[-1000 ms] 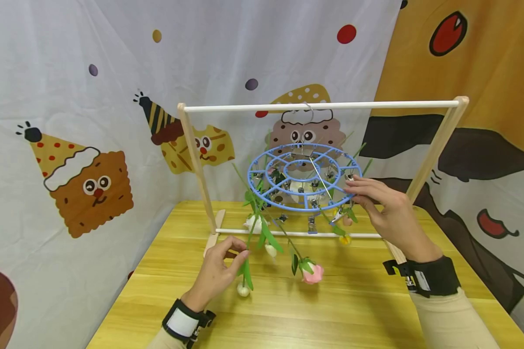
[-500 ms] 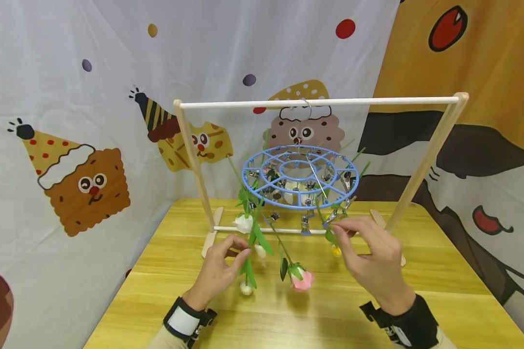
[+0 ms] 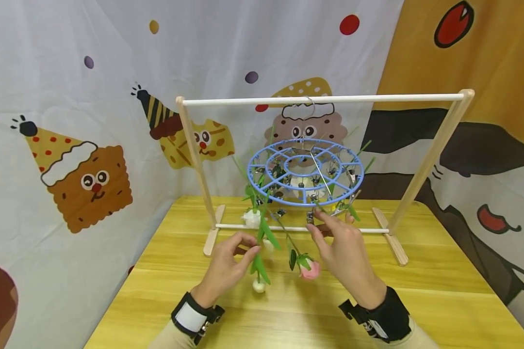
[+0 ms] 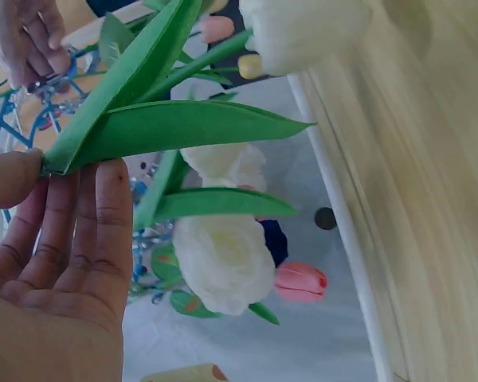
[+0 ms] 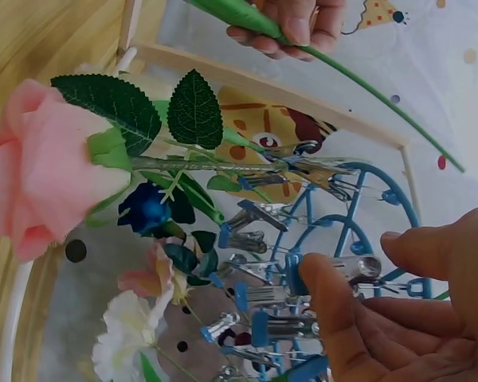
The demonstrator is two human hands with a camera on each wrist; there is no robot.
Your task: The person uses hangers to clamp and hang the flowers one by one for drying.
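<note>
My left hand [image 3: 227, 264] pinches the green stem of a white tulip [image 3: 259, 286] between thumb and fingers. The bloom points down in the head view, and long leaves [image 4: 199, 127] spread from the grip in the left wrist view. My right hand [image 3: 347, 254] reaches to a metal clip [image 5: 354, 268] with blue tips under the round blue hanger [image 3: 304, 204]. Its index finger lies against the clip, while the thumb appears slightly apart from it. Between the hands, a pink rose [image 3: 309, 269] hangs head-down from another clip.
The hanger hooks over the white top bar [image 3: 244, 101] of a wooden rack [image 3: 434, 150] on a wood-grain table [image 3: 445, 291]. Several clips and hanging flowers crowd beneath it, including a white rose [image 4: 225, 263]. A printed cloth [image 3: 113, 43] covers the wall behind.
My right hand has moved left and down from the hanger's right rim to a front clip. The left hand has shifted slightly right, still pinching the tulip.
</note>
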